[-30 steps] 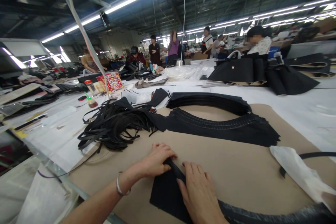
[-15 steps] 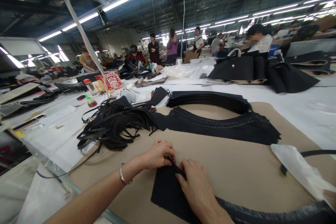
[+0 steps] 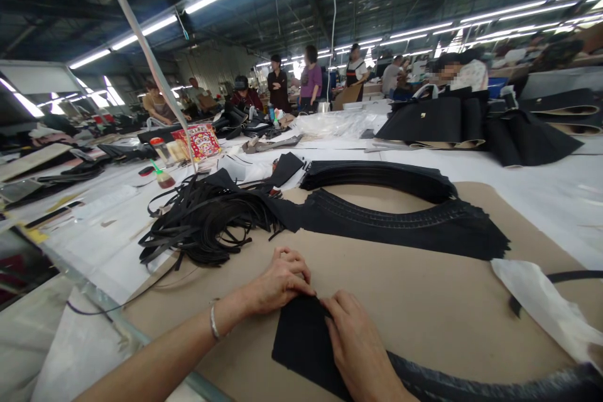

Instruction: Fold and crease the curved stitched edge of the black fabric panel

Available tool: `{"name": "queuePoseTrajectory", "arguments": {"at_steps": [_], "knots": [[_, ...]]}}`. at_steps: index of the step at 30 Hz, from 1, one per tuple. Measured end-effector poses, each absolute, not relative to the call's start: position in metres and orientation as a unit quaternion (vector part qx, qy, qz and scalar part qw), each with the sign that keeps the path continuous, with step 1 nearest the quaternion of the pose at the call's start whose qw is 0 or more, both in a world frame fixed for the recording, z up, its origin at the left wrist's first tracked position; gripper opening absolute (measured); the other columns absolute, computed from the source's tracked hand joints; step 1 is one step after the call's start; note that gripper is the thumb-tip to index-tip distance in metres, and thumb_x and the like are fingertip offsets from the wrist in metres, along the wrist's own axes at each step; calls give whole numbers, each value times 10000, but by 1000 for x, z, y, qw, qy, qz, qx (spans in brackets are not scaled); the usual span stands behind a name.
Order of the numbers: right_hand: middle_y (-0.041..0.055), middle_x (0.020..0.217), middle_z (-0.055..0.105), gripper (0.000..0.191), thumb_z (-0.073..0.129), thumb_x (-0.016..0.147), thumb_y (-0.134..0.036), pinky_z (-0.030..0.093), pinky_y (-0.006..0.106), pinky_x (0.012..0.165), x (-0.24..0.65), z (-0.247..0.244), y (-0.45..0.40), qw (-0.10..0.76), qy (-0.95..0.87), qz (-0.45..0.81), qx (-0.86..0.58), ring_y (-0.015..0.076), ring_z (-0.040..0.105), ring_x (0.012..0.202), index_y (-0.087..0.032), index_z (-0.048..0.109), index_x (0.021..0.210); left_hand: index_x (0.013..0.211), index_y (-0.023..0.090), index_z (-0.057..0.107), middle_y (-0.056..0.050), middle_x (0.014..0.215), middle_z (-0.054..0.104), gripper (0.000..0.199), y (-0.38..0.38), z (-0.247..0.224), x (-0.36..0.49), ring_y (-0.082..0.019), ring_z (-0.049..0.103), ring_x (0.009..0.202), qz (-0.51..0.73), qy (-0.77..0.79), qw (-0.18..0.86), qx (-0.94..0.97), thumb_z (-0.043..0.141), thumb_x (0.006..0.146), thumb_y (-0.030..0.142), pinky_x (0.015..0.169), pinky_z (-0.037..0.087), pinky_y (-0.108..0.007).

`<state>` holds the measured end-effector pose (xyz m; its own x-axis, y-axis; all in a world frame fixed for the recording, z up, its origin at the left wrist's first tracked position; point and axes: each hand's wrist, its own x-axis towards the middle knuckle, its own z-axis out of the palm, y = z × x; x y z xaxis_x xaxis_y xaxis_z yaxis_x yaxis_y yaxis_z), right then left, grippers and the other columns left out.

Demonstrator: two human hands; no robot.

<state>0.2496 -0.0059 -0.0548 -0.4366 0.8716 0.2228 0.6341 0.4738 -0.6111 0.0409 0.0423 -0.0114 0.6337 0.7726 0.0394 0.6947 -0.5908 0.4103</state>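
Note:
A flat black panel, of leather or cloth, lies on the tan board in front of me. It runs under my right hand, and a long curved black piece extends to the lower right. My left hand is closed at the panel's top edge, thumb pressed on it. Bent over the same edge, just right of it, my right hand has its fingertips close together on the material. The narrow black strip along this edge is mostly hidden by my fingers.
A tangle of thin black strips lies to the left. Beyond the hands are stacked curved black pieces. White crumpled paper rests at right. A green-tipped bottle stands farther back, with black bag panels and people behind.
The strip that stood raised between my hands now lies down along the panel's edge. My left thumb has moved onto the edge, and my right fingers have flattened against it.

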Motion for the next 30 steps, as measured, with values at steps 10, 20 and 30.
{"name": "queuePoseTrajectory", "arguments": {"at_steps": [10, 20, 30], "knots": [[66, 983, 598, 424, 385, 826, 52, 460, 313, 847, 253, -55, -14, 220, -856, 138, -446, 203, 547, 902, -180, 646, 1068, 1072, 448, 696, 24, 1153, 667, 452, 43, -14, 30, -195, 426, 1242, 99, 397, 147, 900, 493, 907, 79, 1133, 7, -472], [89, 1052, 629, 544, 472, 751, 20, 453, 371, 812, 251, -66, -12, 169, -885, 36, -432, 249, 551, 927, -140, 610, 1253, 1068, 455, 695, 31, 1196, 643, 581, 48, -36, 20, -201, 426, 1244, 149, 403, 133, 893, 434, 865, -23, 1126, 30, -535], [124, 1199, 597, 649, 413, 770, 9, 411, 446, 914, 245, -43, -11, 55, -888, 92, -447, 305, 510, 1053, -127, 491, 1399, 1071, 311, 697, -25, 1059, 673, 454, 18, -39, 17, -180, 530, 1073, 220, 443, 87, 865, 367, 917, 40, 1070, 151, -456]]}}
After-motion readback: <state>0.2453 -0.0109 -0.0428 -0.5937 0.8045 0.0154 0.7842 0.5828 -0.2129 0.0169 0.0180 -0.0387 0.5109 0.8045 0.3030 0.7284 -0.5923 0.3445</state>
